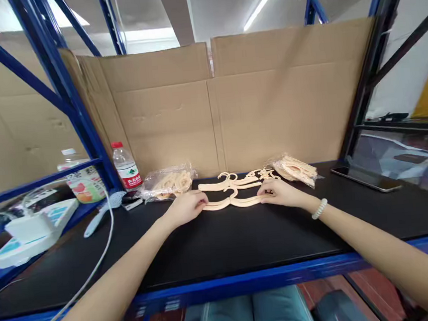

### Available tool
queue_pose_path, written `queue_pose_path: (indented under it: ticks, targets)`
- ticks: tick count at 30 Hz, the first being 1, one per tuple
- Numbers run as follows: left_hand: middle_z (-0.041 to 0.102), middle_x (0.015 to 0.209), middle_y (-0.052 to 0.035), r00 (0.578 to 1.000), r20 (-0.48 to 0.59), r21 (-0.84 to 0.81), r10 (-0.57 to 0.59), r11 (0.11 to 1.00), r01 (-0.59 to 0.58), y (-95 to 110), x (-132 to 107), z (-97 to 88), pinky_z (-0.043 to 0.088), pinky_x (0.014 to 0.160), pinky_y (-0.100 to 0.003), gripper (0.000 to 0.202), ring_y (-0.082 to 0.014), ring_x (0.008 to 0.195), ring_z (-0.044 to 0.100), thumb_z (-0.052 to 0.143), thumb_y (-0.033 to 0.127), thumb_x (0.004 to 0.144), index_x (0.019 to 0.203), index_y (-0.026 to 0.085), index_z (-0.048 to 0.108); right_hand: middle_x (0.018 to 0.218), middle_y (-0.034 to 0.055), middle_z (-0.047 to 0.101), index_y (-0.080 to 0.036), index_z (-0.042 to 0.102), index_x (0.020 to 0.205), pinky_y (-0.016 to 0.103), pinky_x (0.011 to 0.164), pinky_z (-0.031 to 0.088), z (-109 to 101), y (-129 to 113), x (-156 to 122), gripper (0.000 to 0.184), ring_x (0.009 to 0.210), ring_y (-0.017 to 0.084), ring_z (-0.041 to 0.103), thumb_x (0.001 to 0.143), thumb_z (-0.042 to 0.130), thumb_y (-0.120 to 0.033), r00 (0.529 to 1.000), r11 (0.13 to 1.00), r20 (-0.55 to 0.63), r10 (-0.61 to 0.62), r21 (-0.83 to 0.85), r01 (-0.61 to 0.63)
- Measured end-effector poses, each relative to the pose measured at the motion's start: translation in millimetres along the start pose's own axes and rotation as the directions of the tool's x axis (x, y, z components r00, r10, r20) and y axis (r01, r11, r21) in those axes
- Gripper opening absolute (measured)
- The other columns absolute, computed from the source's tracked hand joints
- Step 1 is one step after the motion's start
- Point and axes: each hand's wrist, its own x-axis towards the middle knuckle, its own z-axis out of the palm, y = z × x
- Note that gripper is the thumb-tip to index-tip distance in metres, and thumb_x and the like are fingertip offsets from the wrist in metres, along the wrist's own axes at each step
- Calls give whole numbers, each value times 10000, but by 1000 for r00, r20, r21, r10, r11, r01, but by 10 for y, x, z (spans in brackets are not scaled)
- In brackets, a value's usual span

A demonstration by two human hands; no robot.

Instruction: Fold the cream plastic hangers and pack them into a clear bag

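Observation:
A small cream clothes hanger (233,201) lies on the black tabletop, its hook pointing away from me. My left hand (188,207) has its fingers closed on the hanger's left end. At the other end, my right hand (279,193) pinches the hanger between thumb and fingers; a beaded bracelet (319,208) circles that wrist. Just behind lie more cream hangers (216,186), overlapping one another. Some hooks of these reach toward the right, near a plastic-wrapped bundle of hangers (295,169). A second clear bag of hangers (171,182) rests behind my left hand.
A red-capped water bottle (126,167) stands at the back left by the blue rack post. Near it lie a pale blue hairbrush (104,212) and a power strip (37,236) with a white cable. A phone (366,178) lies at the right. Cardboard (165,120) walls the back.

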Motion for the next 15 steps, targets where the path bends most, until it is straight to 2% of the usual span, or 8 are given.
queue_pose_path:
  ticks: [9,12,15]
  targets:
    - [652,875,-31,1000,-24,-27,5,1000,-6,19,-18,11,469,720,-270,160,-185,840,624,475,152,844,838,197,628,835,62,654,-170,702,865,297,695,424,12,-12,-2,169,781,186,566,822,627,-315,1000,1000,-31,0,-8,0]
    - [651,885,-31,999,-35,-29,4,1000,-5,5,-17,27,475,737,-271,163,-179,836,624,473,154,843,848,198,630,906,78,654,-172,701,922,309,717,443,-18,-13,8,206,802,189,575,831,607,-332,993,1000,-120,10,10,-9]
    - [653,883,-31,999,-42,-26,5,1000,-6,7,-19,26,477,747,-277,161,-182,841,623,476,159,840,851,200,631,877,74,672,-169,694,881,307,688,451,-97,30,11,235,759,183,586,858,538,-343,954,995,-285,92,62,-78]
